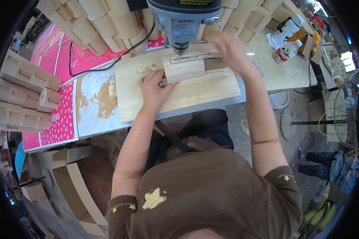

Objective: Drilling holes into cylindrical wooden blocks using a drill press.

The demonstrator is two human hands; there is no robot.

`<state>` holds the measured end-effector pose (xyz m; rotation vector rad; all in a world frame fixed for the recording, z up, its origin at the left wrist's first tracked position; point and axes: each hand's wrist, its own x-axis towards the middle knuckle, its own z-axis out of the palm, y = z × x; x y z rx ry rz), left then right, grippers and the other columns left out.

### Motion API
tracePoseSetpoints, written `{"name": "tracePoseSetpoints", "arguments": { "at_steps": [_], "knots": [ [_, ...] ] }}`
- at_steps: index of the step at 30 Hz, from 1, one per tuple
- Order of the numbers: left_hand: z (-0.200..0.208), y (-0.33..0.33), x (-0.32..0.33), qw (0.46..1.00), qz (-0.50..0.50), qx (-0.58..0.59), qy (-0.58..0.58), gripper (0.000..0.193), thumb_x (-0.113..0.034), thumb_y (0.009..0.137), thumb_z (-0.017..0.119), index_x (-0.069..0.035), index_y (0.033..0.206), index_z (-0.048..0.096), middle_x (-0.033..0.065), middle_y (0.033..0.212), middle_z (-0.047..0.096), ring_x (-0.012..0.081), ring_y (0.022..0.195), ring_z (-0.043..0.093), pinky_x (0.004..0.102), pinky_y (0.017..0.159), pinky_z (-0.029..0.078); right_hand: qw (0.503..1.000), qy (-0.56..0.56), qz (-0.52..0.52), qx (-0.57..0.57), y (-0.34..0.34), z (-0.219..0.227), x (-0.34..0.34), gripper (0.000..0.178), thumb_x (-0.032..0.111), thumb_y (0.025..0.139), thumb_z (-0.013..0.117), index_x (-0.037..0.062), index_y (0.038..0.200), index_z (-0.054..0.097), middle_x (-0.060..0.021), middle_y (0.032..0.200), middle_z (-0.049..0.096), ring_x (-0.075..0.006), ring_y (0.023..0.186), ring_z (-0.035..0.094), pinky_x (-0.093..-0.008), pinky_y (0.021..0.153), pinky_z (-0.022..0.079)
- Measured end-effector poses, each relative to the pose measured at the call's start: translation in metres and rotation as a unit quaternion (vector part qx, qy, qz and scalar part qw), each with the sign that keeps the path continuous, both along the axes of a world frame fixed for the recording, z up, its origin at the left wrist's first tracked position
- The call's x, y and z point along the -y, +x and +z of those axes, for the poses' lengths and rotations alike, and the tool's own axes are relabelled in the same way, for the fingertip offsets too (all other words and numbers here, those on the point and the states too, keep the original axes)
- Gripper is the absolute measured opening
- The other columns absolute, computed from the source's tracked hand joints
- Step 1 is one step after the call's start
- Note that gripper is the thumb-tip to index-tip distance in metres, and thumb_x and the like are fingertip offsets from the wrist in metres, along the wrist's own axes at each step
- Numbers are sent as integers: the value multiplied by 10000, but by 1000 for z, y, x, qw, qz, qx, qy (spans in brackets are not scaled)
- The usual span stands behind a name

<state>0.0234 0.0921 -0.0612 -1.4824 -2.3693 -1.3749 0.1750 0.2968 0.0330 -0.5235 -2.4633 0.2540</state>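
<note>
A pale wooden block [184,71] with a rounded top lies in a wooden jig [217,73] on a flat board [179,95]. My left hand [154,88] grips the block's left end, with the thumb along its near edge and the fingers around the end. Above the block's far side hangs the drill press [183,28], its chuck [180,48] pointing down. My right hand [232,51] is raised to the right of the drill press. Motion smears its fingers, so whether they hold anything is unclear.
Stacks of slotted wooden pieces [103,24] stand behind the board, and more wooden pieces [24,95] at the left. A black cable [107,65] curves over the pink sheet. Sawdust [107,97] lies beside the board. Bottles [287,51] stand at the right; a cardboard box [77,187] sits below.
</note>
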Motion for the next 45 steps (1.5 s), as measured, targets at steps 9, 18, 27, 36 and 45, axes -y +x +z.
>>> {"name": "tracePoseSetpoints", "arguments": {
  "at_steps": [9,18,27,36,45],
  "knots": [
    [22,-41,105,990,51,125,46,234,-115,672,774,-3,833,646,31,711,586,130,657,552,278,629,459,996,35,9,82,23,-31,25,308,258,760,657,71,986,564,-78,919,566,-298,900,520,-409,769,405],
    [76,-19,117,861,146,481,73,308,-270,739,742,9,697,621,39,596,560,64,480,459,217,449,344,995,13,68,72,21,-29,62,335,236,710,699,62,968,576,-71,908,572,-290,866,519,-398,760,417],
    [37,-10,84,824,61,563,37,357,-304,751,753,30,778,633,38,662,596,74,526,493,201,480,377,996,33,68,55,20,-30,69,321,211,670,715,78,929,580,-71,883,565,-291,857,521,-401,755,423],
    [16,16,36,959,-59,265,78,502,-124,666,803,51,1056,539,120,999,612,198,862,581,315,747,476,997,77,25,-7,27,-54,34,268,204,645,645,128,901,637,-69,833,586,-267,892,543,-413,790,422],
    [-40,-17,55,999,-28,-3,-39,500,-38,683,752,62,1125,541,189,1137,483,303,1023,511,377,874,437,996,78,6,-52,6,-74,43,341,243,577,726,190,892,606,-83,851,500,-293,904,483,-444,846,372]
  ]
}}
